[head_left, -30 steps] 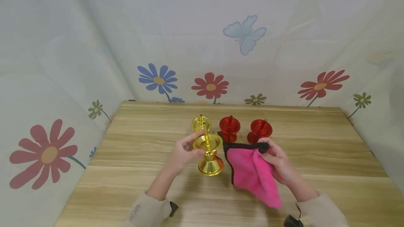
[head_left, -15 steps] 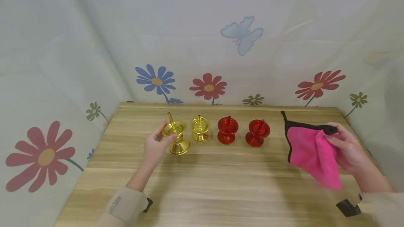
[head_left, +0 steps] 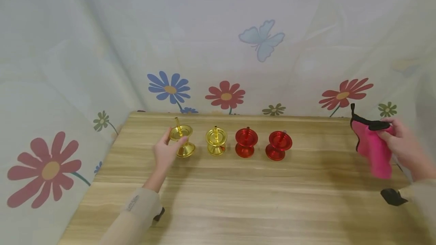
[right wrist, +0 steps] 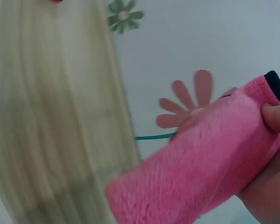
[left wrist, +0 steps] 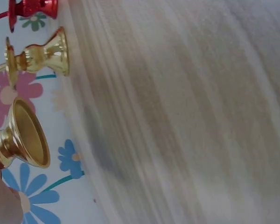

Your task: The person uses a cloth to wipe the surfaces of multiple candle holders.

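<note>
My left hand [head_left: 165, 153] grips a gold candle holder [head_left: 186, 150] by its upper part, thumb and fingers round the dish. A thin tube stands up from that dish. In the left wrist view, the hollow underside of its base [left wrist: 31, 134] shows, raised off the table. At the far right, my right hand [head_left: 407, 144] pinches a pink cloth [head_left: 379, 152] by its black-edged top, and the rest of the cloth hangs down. The right wrist view shows the thumb [right wrist: 276, 117] pressed on the pink cloth.
To the right of the held one, a second gold candle holder [head_left: 216, 149] and two red ones, a middle one [head_left: 244, 151] and a right one [head_left: 276, 153], stand in a row. The wooden table [head_left: 238, 203] ends at a flowered curtain [head_left: 190, 41].
My left hand has carried the gold candle holder left and back, to the left end of the row. My right hand has moved far right with the pink cloth, away from the candle holders.
</note>
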The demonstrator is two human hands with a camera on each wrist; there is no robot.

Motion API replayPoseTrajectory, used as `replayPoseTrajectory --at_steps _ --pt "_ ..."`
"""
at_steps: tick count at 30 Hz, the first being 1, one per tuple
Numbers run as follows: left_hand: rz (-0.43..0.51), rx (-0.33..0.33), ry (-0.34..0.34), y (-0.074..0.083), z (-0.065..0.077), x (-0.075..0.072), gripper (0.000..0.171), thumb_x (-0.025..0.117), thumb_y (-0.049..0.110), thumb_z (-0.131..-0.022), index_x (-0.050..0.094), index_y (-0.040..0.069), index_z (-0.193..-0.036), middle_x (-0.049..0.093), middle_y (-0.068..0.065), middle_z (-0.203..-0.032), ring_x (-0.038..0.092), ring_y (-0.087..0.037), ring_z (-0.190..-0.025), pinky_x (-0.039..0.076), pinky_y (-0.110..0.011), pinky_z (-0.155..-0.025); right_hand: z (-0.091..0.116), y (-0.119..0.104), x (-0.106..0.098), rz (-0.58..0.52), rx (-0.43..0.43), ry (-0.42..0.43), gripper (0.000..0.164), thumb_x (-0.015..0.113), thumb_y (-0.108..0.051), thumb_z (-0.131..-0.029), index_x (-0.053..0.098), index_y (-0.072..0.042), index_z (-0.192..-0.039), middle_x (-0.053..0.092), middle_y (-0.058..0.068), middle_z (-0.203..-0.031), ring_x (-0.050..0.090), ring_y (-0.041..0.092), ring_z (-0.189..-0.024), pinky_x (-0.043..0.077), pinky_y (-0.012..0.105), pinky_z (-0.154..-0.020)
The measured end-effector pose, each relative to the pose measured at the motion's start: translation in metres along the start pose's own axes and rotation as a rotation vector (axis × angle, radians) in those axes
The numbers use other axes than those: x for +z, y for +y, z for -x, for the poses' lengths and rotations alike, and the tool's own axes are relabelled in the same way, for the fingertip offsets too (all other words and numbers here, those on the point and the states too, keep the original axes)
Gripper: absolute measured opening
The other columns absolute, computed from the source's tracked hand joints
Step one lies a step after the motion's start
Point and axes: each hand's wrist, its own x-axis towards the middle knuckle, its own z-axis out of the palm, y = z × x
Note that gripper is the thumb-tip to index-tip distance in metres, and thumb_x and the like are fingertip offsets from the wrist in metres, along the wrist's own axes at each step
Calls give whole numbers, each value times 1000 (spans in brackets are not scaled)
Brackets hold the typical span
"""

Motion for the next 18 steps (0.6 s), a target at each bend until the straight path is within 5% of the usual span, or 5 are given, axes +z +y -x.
replayPoseTrajectory --at_steps 3,5,9,18 --pt "-34 -1 28 -9 -6 9 85 71 50 -65 40 8 -132 40 -10 -135 39 -27 -124 33 -35 -102 -6 10 19 426 -42 24 19 45 3 -87 48 -9 -101 46 -20 -71 38 -7 -60 32 13 -52" --pt "-34 -16 33 -14 -9 15 86 70 51 -65 39 9 -133 38 -8 -137 37 -26 -126 32 -35 -103 -7 21 37 479 -102 -2 22 47 10 -82 45 6 -103 49 -8 -70 35 -4 -59 29 16 -52" --pt "-12 -39 38 -21 -12 28 88 69 52 -65 37 9 -134 35 -6 -139 32 -23 -129 30 -34 -104 -2 41 75 509 -135 -104 27 49 14 -77 48 7 -103 56 18 -77 36 -2 -63 30 18 -55" --pt "-46 -8 92 -26 -15 43 87 70 50 -66 38 7 -133 37 -9 -138 30 -25 -130 29 -36 -105 7 64 123 571 -26 -300 29 47 8 -77 48 -3 -103 49 4 -68 39 15 -60 32 27 -57"
